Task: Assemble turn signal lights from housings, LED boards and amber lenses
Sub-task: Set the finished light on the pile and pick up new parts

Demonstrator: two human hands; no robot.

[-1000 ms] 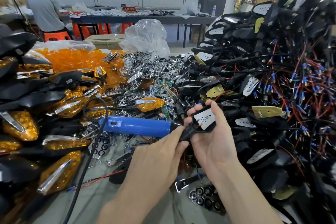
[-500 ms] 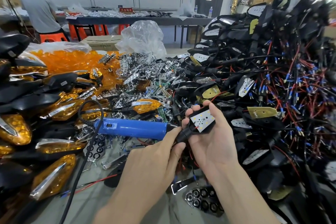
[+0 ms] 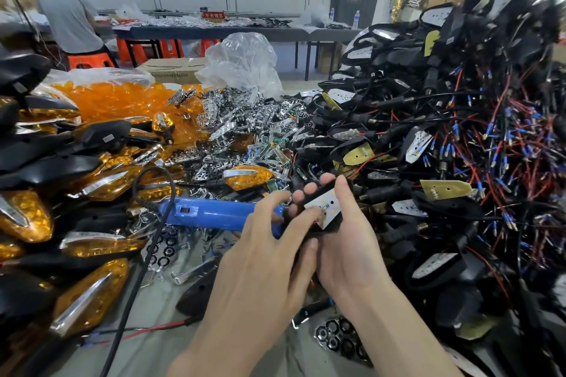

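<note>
A black housing (image 3: pixel 317 228) lies tilted in the right hand (image 3: pixel 346 251), whose fingers curl round its far edge while the thumb runs along its right side. A white LED board (image 3: pixel 326 206) with small yellow dots sits in its open face; the left hand (image 3: pixel 266 257) pinches it, forefinger on the board, thumb at the near edge. On the right of the table (image 3: pixel 159 294) rises a heap of wired housings (image 3: pixel 459 144), many already holding boards. Loose amber lenses (image 3: pixel 122 98) fill a clear bag at the back left, and finished lights (image 3: pixel 92 294) are stacked along the left.
</note>
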